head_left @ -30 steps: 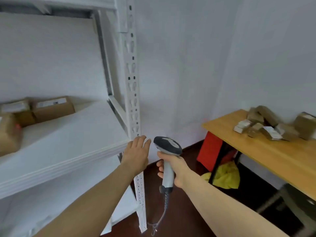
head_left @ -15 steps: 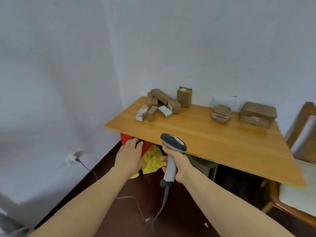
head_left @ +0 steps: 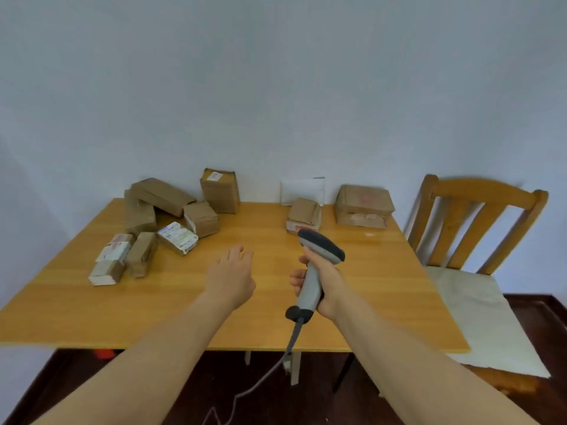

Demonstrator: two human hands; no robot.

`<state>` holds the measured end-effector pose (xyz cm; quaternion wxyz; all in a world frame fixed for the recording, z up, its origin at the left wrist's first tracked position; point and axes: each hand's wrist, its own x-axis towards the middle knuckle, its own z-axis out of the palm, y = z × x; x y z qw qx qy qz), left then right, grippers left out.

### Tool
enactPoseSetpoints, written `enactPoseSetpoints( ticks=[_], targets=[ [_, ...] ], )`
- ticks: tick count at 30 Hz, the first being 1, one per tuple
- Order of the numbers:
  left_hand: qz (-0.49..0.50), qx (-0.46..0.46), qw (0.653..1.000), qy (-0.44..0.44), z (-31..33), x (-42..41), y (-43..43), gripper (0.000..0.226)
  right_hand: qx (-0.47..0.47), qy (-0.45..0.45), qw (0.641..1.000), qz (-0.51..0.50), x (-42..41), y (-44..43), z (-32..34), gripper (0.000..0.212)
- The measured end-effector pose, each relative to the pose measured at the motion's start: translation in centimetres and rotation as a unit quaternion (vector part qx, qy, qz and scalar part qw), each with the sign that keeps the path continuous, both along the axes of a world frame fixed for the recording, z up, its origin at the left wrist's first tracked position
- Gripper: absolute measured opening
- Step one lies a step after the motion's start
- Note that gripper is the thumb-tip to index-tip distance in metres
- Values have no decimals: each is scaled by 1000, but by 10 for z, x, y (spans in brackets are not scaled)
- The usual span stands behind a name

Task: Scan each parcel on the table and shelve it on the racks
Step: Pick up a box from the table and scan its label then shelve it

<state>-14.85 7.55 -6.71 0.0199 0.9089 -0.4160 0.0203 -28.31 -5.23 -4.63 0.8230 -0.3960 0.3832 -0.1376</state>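
Left hand (head_left: 234,274) free over the table (head_left: 214,311), right hand (head_left: 325,280) carrying the barcode scanner (head_left: 309,288); no parcel picked.

Left fingers loosely spread, holding nothing, above mid-table. Right fingers wrapped round the scanner handle, its head aimed toward the far edge and its cable (head_left: 290,345) hanging off the near edge. Left to do: a cluster of brown parcels (head_left: 162,194) at the far left corner, including an upright box (head_left: 220,190) and a white-labelled parcel (head_left: 177,237). Also a small box (head_left: 303,214), a white mailer (head_left: 302,188) and a flat box (head_left: 363,205) along the far edge. Racks out of view, so the shelved count is unknown, but likely many parcels remain. The near half of the table is open for reaching. A chair (head_left: 478,222) crowds the right edge.
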Motion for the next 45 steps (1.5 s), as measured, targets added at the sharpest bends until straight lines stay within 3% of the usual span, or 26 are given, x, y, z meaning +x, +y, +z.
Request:
enactPoseSetpoints(
  ticks=[12, 18, 24, 33, 38, 43, 45],
  targets=[
    [-58, -3, 996, 75, -28, 46, -233, 52, -15, 75, 981, -180, 25, -241, -43, 13],
    [4, -23, 981, 192, -41, 62, -371, 49, 16, 96, 978, -182, 39, -378, -62, 9],
    [85, -94, 940, 317, -60, 78, -484, 51, -42, 145, 974, -166, 61, -475, -82, 34],
    [167, -111, 895, 399, -93, 104, -537, 50, -27, 124, 986, -110, 80, -516, -112, 27],
    [198, -135, 867, 437, -89, 98, -514, 82, -54, 160, 970, -175, 63, -506, -124, 18],
    [147, -87, 878, 446, -88, 81, -457, 130, -41, 179, 956, -229, 33, -451, -128, 58],
    [107, -81, 894, 428, -90, 70, -421, 145, -37, 185, 954, -232, 21, -418, -127, 55]
  ],
)
